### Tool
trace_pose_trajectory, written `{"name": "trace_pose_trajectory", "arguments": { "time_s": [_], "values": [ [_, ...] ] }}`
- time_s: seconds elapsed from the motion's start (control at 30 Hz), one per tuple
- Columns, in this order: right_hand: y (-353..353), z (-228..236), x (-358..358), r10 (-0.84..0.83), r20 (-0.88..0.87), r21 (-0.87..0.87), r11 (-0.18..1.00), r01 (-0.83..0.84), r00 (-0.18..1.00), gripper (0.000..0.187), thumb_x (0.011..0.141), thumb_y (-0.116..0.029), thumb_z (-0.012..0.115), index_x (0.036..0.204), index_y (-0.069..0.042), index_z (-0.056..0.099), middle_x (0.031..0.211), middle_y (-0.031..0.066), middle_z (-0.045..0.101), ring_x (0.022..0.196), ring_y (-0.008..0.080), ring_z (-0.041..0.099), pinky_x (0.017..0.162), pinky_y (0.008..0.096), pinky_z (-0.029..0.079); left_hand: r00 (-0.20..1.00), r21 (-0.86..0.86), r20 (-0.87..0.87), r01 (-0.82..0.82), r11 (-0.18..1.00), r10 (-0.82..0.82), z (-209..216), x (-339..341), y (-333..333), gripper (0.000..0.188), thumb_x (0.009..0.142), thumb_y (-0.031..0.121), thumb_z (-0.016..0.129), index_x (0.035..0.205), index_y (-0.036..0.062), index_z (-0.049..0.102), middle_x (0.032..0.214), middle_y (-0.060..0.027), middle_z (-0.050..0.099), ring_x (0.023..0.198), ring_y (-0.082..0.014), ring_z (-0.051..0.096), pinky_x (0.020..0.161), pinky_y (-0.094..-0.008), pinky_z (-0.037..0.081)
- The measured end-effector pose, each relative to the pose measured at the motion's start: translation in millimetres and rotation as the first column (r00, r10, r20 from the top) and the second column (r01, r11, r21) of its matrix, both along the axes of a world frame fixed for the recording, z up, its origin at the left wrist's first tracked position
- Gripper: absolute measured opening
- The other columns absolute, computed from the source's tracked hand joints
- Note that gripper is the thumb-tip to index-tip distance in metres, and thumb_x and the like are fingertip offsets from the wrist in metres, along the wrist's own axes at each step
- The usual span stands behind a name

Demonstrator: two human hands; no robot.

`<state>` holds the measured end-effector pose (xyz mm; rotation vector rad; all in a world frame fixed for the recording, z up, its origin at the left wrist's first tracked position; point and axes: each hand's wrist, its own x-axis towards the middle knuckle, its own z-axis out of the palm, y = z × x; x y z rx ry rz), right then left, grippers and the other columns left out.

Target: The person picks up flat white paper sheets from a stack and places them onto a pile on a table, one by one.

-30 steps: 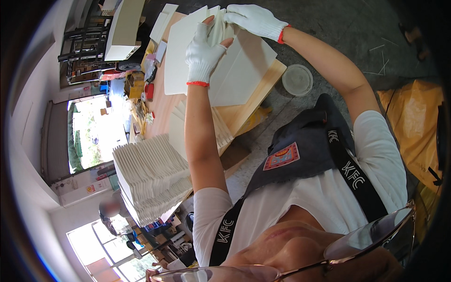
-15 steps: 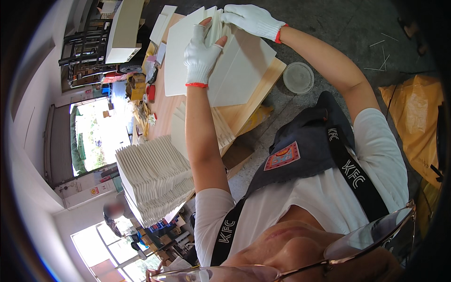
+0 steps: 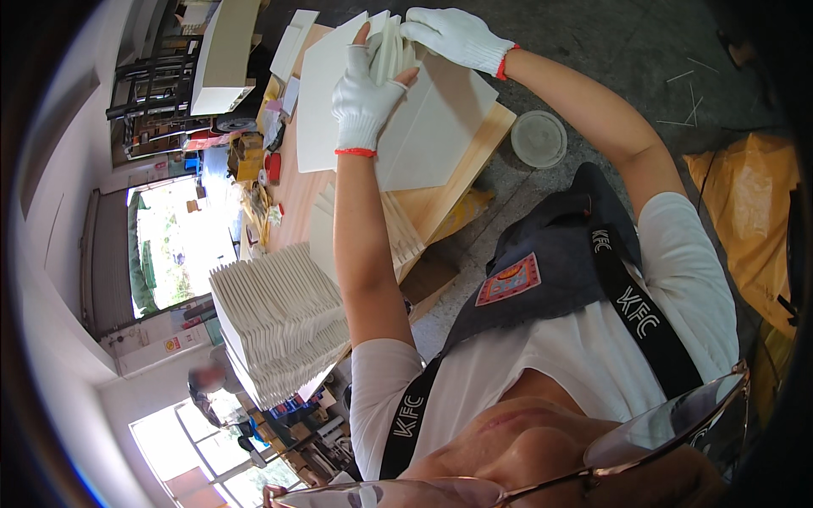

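Note:
My left hand (image 3: 366, 103), in a white knit glove with a red cuff and bare thumb and index tips, rests over pale flat panels (image 3: 423, 140) on the wooden table. Its thumb and index finger are spread apart beside a bundle of narrow white folded pieces (image 3: 387, 52). My right hand (image 3: 453, 38), gloved the same way, is closed at the far end of that bundle, its fingertips on the edges of the pieces. How deep its grip goes is hidden by the glove.
A tall stack of white panels (image 3: 279, 317) stands at the left, near my left elbow. A round pale lid or tub (image 3: 539, 140) sits on the floor right of the table (image 3: 474, 157). Yellow sacks (image 3: 745, 212) lie at the right. Another person (image 3: 207, 385) is in the background.
My left index finger has straightened and lifted off the white pieces, and the thumb has shifted slightly right. My right hand stays nearly in place at the far end.

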<state>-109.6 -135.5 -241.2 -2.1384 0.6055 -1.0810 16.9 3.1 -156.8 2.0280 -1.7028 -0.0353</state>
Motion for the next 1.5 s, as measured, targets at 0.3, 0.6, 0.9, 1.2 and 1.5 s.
{"name": "trace_pose_trajectory", "arguments": {
  "time_s": [0.3,0.6,0.9,1.2,1.5],
  "values": [
    [4,7,-8,0.007,-0.008,-0.002,1.0,-0.007,1.0,0.039,0.099,-0.048,0.043,0.101,-0.013,0.06,0.088,0.0126,0.066,0.084,0.0365,0.062,0.073,0.0476,0.047,1.0,-0.004,-0.004,-0.008,1.0,0.008,-3,4,1,0.083,0.075,0.032,0.08,0.146,0.0236,0.038,0.122,-0.0115,0.067,0.105,-0.036,0.066,0.09,-0.0419,0.053],
    [18,45,-44,0.028,0.076,0.177,0.983,-0.041,0.997,0.041,0.098,-0.049,0.044,0.113,-0.015,0.062,0.086,0.0083,0.069,0.079,0.0232,0.067,0.073,0.0345,0.053,0.995,-0.078,0.104,0.011,0.997,-0.003,-6,3,7,0.074,0.078,0.027,0.076,0.143,0.024,0.041,0.12,-0.012,0.068,0.102,-0.038,0.067,0.087,-0.044,0.054],
    [20,44,-3,0.326,0.362,0.831,0.31,-0.461,0.873,0.038,0.092,-0.035,0.063,0.111,-0.002,0.063,0.09,0.0089,0.065,0.062,0.0102,0.057,0.048,0.022,0.043,0.985,-0.209,-0.099,0.115,0.971,-0.138,4,13,7,0.076,0.076,0.024,0.082,0.143,0.0119,0.045,0.134,-0.0142,0.059,0.127,-0.0306,0.055,0.106,-0.0375,0.043],
    [39,57,-16,0.284,0.285,0.816,0.43,-0.388,0.915,0.026,0.097,-0.029,0.059,0.109,-0.006,0.059,0.089,0.0064,0.065,0.052,0.0054,0.047,0.041,0.0191,0.029,0.581,-0.536,-0.81,-0.788,0.301,0.08,-38,51,126,0.057,0.094,0.007,0.058,0.147,0.0035,0.036,0.146,-0.0133,0.043,0.131,-0.0217,0.044,0.105,-0.0369,0.044],
    [56,59,-19,0.304,0.188,0.763,0.553,-0.334,0.934,0.032,0.096,-0.031,0.059,0.117,-0.007,0.057,0.09,0.0042,0.063,0.062,0.011,0.058,0.05,0.0234,0.043,-0.103,-0.023,-0.989,-0.615,0.788,-0.109,-49,66,143,0.035,0.094,0.006,0.056,0.128,0.0006,0.052,0.123,-0.0136,0.06,0.107,-0.0278,0.064,0.089,-0.0437,0.057]
  ]
}}
